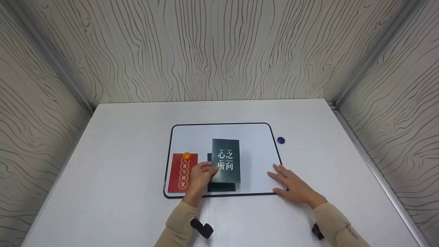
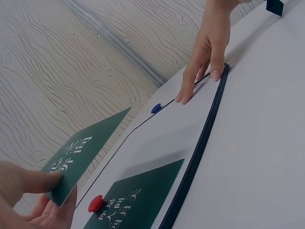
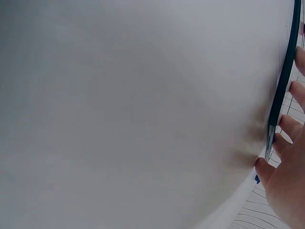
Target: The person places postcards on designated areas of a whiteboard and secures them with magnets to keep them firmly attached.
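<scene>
My left hand [image 1: 200,175] pinches a dark green card [image 1: 228,157] with white characters by its lower left edge, thumb on top. The card is raised and tilted above a whiteboard [image 1: 259,154] with a black frame. Beneath it lies a second green card [image 2: 138,195] with a red round magnet [image 2: 96,203] on it; in the head view most of that card is hidden. My right hand [image 1: 291,183] rests at the board's lower right corner, fingers spread and touching the board. Nothing is gripped in it.
A red card [image 1: 176,174] with an orange magnet [image 1: 186,155] at its top lies on the board's left side. Just past the right frame edge, a purple magnet [image 1: 281,140] sits on the white table [image 1: 130,147]. Wood-patterned walls [image 1: 212,51] enclose the back and sides.
</scene>
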`<state>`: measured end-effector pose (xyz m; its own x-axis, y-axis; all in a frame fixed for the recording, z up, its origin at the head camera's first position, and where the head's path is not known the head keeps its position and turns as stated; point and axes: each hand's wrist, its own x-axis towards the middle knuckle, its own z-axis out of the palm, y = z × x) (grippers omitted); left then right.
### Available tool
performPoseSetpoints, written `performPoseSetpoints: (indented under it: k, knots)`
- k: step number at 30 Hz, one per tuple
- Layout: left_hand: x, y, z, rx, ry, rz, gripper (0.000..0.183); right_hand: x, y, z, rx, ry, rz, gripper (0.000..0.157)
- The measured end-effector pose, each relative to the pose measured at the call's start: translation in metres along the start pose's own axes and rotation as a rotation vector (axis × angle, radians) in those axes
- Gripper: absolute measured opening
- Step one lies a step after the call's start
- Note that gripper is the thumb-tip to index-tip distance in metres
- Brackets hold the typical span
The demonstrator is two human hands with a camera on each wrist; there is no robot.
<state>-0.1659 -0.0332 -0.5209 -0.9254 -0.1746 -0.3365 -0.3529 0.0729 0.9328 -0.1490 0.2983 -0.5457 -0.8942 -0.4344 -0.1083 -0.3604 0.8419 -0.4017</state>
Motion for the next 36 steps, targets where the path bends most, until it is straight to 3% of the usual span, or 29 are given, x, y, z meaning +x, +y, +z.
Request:
performPoseSetpoints:
  k: [14, 22, 29, 36]
  knots:
    - [0.0, -0.005, 0.029, -0.014, -0.046, -0.057, 0.03, 0.002, -0.002, 0.0, -0.021, -0.018, 0.033, 0.059]
    - [-0.004, -0.007, 0.039, -0.044, -0.09, -0.021, 0.027, 0.002, -0.003, -0.001, -0.029, -0.013, 0.045, 0.058]
    - [-0.01, -0.012, 0.048, -0.023, -0.078, 0.014, 0.025, 0.001, -0.004, 0.001, -0.027, -0.018, 0.056, 0.058]
    - [-0.013, -0.011, 0.055, -0.013, -0.065, -0.013, 0.023, 0.001, -0.004, 0.0, -0.033, -0.005, 0.041, 0.058]
